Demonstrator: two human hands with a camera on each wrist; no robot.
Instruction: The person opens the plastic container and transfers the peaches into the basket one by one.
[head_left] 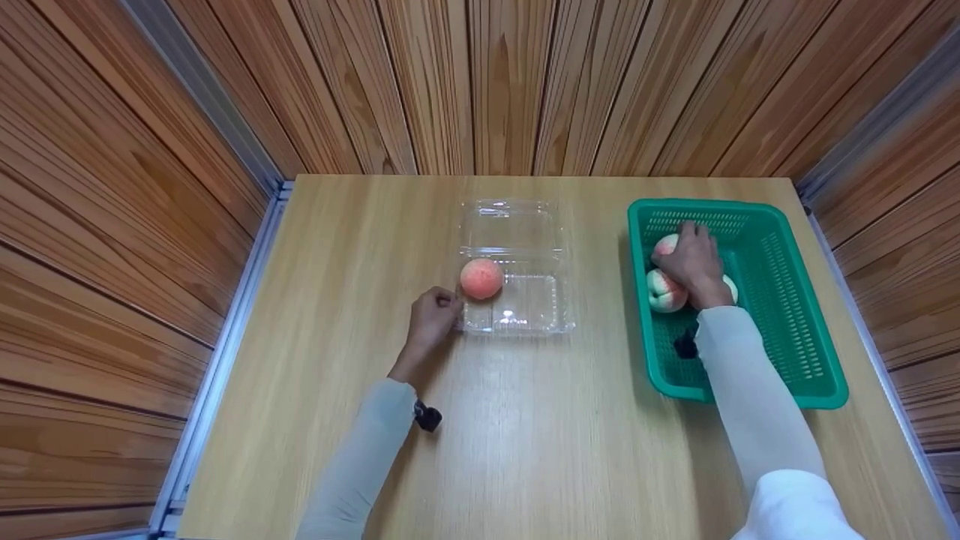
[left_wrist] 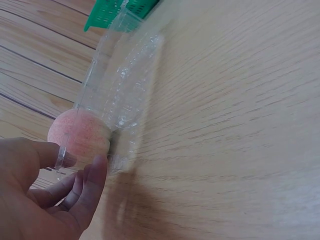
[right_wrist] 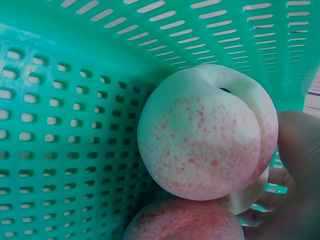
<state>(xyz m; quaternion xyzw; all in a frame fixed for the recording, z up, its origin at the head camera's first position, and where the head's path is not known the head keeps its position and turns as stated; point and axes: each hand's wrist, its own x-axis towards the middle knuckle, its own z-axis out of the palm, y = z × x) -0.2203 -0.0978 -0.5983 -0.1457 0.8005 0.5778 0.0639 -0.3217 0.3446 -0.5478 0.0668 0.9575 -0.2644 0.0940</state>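
Note:
A clear plastic clamshell box [head_left: 529,300] lies unfolded on the table with one pink peach [head_left: 481,279] in the left of its near half. My left hand [head_left: 433,319] pinches the box's left rim beside that peach; the left wrist view shows the thumb and fingers [left_wrist: 92,187] at the plastic. Inside the green basket [head_left: 825,345], my right hand [head_left: 690,262] has its fingers curled round a far-left peach [head_left: 665,244], partly hidden by the hand. A pale, red-speckled peach [right_wrist: 207,132] sits near the thumb, with a redder peach [right_wrist: 185,222] below it in the right wrist view.
The basket stands at the table's right, its slotted walls rising round the right hand. Wooden panels [head_left: 502,90] close off the back and both sides. Metal rails [head_left: 225,337] run along the table's side edges. Bare tabletop [head_left: 525,435] lies before the box.

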